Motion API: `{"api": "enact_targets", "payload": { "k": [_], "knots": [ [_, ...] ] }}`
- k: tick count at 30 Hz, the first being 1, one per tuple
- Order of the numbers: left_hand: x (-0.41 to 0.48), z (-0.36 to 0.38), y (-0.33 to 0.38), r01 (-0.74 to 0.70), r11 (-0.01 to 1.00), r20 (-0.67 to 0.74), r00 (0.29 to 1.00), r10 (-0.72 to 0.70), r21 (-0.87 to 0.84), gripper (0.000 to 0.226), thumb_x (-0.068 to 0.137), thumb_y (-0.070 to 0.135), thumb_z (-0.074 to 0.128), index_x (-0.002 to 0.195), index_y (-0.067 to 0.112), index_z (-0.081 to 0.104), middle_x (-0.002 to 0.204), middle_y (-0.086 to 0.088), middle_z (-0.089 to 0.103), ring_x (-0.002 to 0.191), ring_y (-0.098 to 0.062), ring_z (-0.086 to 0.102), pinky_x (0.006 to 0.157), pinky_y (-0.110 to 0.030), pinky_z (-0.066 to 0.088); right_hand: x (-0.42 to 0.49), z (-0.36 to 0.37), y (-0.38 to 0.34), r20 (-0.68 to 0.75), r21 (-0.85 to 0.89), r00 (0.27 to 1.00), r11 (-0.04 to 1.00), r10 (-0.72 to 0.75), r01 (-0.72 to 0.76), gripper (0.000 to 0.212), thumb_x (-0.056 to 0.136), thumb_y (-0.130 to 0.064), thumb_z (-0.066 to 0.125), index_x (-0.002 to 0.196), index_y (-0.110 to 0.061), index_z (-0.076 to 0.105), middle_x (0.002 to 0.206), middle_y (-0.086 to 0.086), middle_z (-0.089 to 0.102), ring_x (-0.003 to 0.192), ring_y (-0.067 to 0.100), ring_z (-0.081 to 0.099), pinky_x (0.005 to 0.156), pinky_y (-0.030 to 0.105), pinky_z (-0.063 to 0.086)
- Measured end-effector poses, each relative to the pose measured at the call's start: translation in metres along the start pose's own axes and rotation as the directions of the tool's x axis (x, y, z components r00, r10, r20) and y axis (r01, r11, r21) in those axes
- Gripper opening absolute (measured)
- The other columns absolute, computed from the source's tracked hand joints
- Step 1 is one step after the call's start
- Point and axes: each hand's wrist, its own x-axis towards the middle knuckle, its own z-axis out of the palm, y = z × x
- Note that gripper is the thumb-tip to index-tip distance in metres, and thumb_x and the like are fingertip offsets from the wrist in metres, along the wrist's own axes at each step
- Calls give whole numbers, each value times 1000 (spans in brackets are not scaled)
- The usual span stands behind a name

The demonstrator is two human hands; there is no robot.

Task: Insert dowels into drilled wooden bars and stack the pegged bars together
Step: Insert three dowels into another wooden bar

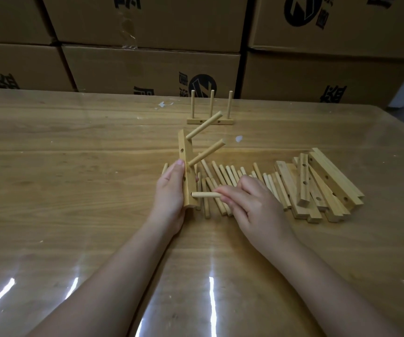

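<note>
A drilled wooden bar [185, 166] is held upright near the middle of the surface [74, 166]. A top dowel [204, 125] and a second dowel [207, 152] sit in its upper holes, both slanting toward 1 o'clock. A third dowel [205, 195] lies level, with its tip at the mouth of the bar's lowest hole. The left hand [171, 193] reaches in from 9 o'clock, its grip clamped around the bar. The right hand [252, 200], at 3 o'clock, has its grip pinched on the third dowel's other end. Loose dowels [222, 176] lie scattered behind the hands. A heap of drilled bars [317, 186] lies farther out at 3 o'clock. At 12 o'clock stands a finished bar [210, 121] with three upright pegs. Cardboard boxes [147, 66] are stacked beyond the surface.
</note>
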Motion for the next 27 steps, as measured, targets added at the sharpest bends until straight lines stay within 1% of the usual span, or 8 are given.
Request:
{"api": "enact_targets", "payload": {
  "k": [4,9,13,17,20,22,25,27],
  "knots": [
    [1,-1,-1,-19,999,4,1000,19,31,41,101,24,40,71,24,68,66,1,62,64,-12,58,70,-32,48,0,0,-2,0,-61,1000,998,-7,7,15,85,-10,63,97,-10,72,69,6,47,64,19,44,57,27,33],
    [2,-2,-3,-43,998,10,999,43,43,41,102,22,40,74,25,70,67,4,66,63,-8,61,63,-25,50,1,2,-7,-9,-112,1000,994,-18,17,14,85,-8,62,95,-9,72,68,6,46,63,21,44,53,32,38],
    [4,-3,-4,-41,999,-10,999,41,32,39,101,20,40,77,22,70,71,1,67,69,-12,62,71,-31,50,4,0,-12,-18,-165,1000,986,-13,10,18,87,-14,55,94,-10,71,68,4,43,63,18,39,55,28,30],
    [5,-2,-6,-55,997,-8,998,56,56,42,101,20,40,76,25,73,78,-4,67,76,-18,61,76,-36,49,6,0,-19,9,-251,1000,968,-15,17,10,83,-10,67,92,-11,72,70,1,38,65,15,34,57,27,26],
    [5,-2,-7,-54,997,-5,999,54,51,44,101,18,39,73,25,72,71,0,65,68,-12,61,64,-25,51,9,1,-25,12,-281,1000,959,-23,25,10,80,-8,70,89,-12,72,70,0,35,66,15,32,58,28,27],
    [7,-2,-6,-42,998,-20,999,43,39,40,101,18,40,75,23,70,69,1,64,64,-10,60,59,-22,50,11,0,-27,9,-290,1000,957,-20,22,10,80,-7,70,88,-11,72,71,-1,33,66,15,33,59,28,26],
    [8,-2,-4,-20,999,-25,999,22,41,33,101,21,40,84,18,68,73,-2,64,67,-13,60,61,-25,51,13,0,-28,23,-307,1000,952,-2,9,10,79,-5,70,88,-11,72,69,1,39,64,16,35,58,28,26],
    [6,-2,-3,-18,999,-32,999,19,33,31,101,20,40,86,17,68,80,-8,64,74,-20,60,69,-32,53,13,1,-29,30,-301,1000,954,-3,12,9,80,-6,70,88,-10,72,69,3,42,63,18,38,58,28,27]
  ]
}}
